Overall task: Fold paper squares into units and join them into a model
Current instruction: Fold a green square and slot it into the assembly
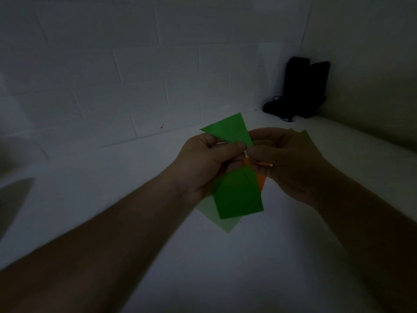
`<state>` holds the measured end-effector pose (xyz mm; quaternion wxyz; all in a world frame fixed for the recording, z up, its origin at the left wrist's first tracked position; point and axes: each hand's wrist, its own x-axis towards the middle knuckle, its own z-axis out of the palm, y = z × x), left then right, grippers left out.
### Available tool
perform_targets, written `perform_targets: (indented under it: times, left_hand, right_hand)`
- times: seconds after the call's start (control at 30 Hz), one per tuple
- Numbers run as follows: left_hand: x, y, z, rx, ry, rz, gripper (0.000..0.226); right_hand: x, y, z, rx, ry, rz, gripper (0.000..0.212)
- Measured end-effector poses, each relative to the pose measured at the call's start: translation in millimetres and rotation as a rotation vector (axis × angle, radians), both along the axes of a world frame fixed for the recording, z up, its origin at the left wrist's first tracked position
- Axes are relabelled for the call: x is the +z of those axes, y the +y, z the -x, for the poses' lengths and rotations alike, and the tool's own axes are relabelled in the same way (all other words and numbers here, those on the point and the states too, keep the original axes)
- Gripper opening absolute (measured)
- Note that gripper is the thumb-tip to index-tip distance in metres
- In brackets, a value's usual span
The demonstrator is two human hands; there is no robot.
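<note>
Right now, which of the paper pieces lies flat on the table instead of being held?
The pale green sheet, lying flat below the hands. The dark green folded unit is held up by both hands; the orange paper is mostly hidden.

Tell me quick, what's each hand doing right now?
Left hand: closed, pinching the green folded paper at its middle.
Right hand: closed, pinching the same green paper; orange paper shows beneath it.

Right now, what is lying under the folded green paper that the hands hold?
Under the green paper, a pale green sheet and an orange piece lie on the white table. The paper and the left hand cover most of them.
</note>
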<state>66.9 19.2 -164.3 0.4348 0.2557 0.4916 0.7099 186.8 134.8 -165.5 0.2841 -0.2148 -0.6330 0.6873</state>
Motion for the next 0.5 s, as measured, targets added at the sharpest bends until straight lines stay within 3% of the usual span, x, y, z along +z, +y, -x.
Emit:
perform_targets:
  times: [0.5]
  left_hand:
    - [-0.6, -0.5, -0.7, 0.041, 0.034, 0.008, 0.008]
  right_hand:
    - [-1.3, 2.8, 0.9, -0.036, -0.055, -0.117, 0.041]
